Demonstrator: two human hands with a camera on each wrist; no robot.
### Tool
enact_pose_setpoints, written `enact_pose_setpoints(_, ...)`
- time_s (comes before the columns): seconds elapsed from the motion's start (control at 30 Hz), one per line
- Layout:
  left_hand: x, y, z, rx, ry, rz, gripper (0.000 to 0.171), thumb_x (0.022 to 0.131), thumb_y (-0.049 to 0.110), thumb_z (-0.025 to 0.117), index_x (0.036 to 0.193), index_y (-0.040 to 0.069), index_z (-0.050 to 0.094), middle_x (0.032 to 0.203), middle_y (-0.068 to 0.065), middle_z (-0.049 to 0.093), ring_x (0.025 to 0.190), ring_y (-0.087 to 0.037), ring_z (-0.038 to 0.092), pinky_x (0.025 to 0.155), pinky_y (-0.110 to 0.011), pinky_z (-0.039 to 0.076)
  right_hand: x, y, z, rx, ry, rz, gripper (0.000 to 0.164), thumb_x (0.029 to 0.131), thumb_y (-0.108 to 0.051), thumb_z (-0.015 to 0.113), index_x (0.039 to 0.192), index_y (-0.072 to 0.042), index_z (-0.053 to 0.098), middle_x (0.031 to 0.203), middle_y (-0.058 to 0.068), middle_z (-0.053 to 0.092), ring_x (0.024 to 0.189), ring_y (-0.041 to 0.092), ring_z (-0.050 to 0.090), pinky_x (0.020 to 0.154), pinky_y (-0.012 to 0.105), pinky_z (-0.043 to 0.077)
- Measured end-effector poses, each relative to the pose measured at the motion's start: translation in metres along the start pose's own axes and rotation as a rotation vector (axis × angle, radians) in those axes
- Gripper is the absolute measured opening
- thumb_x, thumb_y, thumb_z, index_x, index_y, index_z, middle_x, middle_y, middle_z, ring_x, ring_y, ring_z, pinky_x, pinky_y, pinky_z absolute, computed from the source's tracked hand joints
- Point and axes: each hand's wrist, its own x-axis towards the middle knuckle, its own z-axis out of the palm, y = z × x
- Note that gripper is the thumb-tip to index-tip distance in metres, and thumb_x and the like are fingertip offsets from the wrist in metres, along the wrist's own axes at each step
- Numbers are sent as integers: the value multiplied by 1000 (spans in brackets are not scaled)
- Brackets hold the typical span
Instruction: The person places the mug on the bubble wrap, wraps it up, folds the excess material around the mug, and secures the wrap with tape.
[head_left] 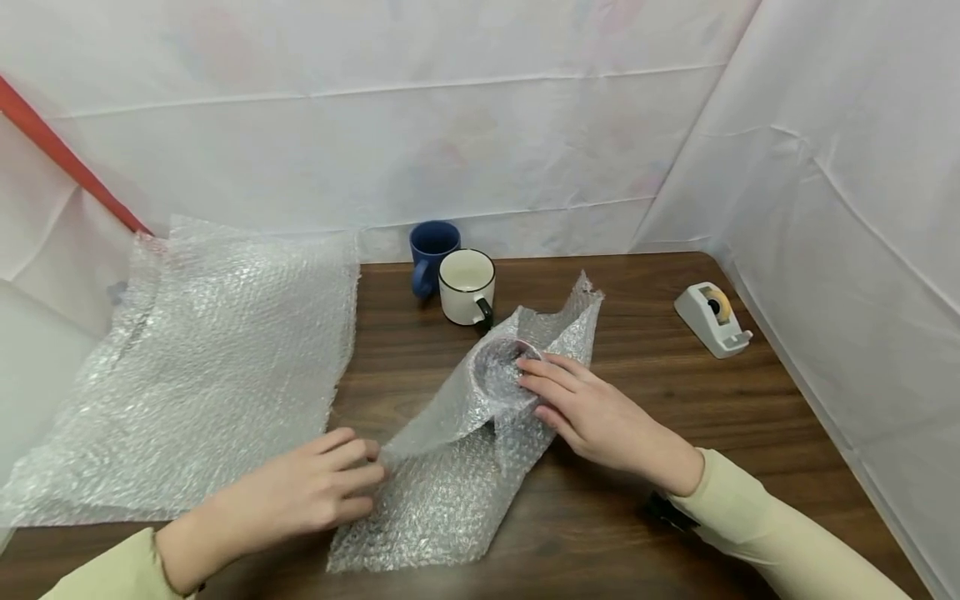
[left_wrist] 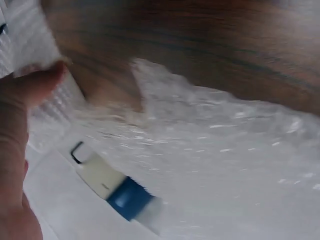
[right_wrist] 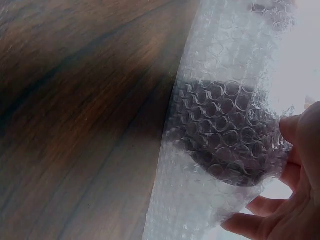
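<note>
In the head view, a sheet of bubble wrap (head_left: 435, 508) lies partly folded around a round-rimmed cup, whose opening faces up. Through the film in the right wrist view, the cup (right_wrist: 225, 130) looks dark; no handle shows. My right hand (head_left: 600, 408) holds the wrapped cup, fingers over the rim and thumb low against its near side. At the sheet's left edge, my left hand (head_left: 300, 492) has curled fingers pinching a raised flap. Its thumb (left_wrist: 45, 82) lies over the film in the left wrist view, while the other fingertips are hidden there.
A larger bubble wrap sheet (head_left: 232, 375) covers the table's left side. Behind the wrapped cup stand a blue mug (head_left: 435, 242) and a white mug (head_left: 461, 292) with a black handle. A tape dispenser (head_left: 712, 321) sits at the right, near the white cloth wall (head_left: 862, 275).
</note>
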Motion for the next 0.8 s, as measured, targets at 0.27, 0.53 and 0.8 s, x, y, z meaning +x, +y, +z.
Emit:
enact_pose_setpoints(0.27, 4, -12, 4, -207, 298, -198, 20, 99, 27, 54, 86, 18, 67, 100, 3, 68, 94, -25, 58, 89, -41, 42, 1, -5, 4, -26, 17, 14, 39, 105, -27, 52, 139, -7, 55, 151, 5, 46, 137, 34, 41, 110, 47, 38)
enact_pose_setpoints(0.53, 34, -25, 1, -393, 465, -309, 9, 91, 11, 57, 87, 15, 64, 105, -2, 68, 96, -22, 56, 90, -32, 41, 5, -4, 2, -36, 30, -18, 38, 107, -28, 47, 136, -7, 59, 146, 6, 51, 134, 35, 45, 109, 46, 39)
enact_pose_setpoints(0.8, 74, -36, 8, -502, 547, -475, 8, 93, 19, 60, 94, 13, 66, 110, -1, 69, 102, -18, 61, 92, -30, 44, 6, -4, -1, -38, 1, -16, 37, 104, -25, 53, 136, -7, 59, 146, 7, 52, 135, 34, 44, 112, 45, 36)
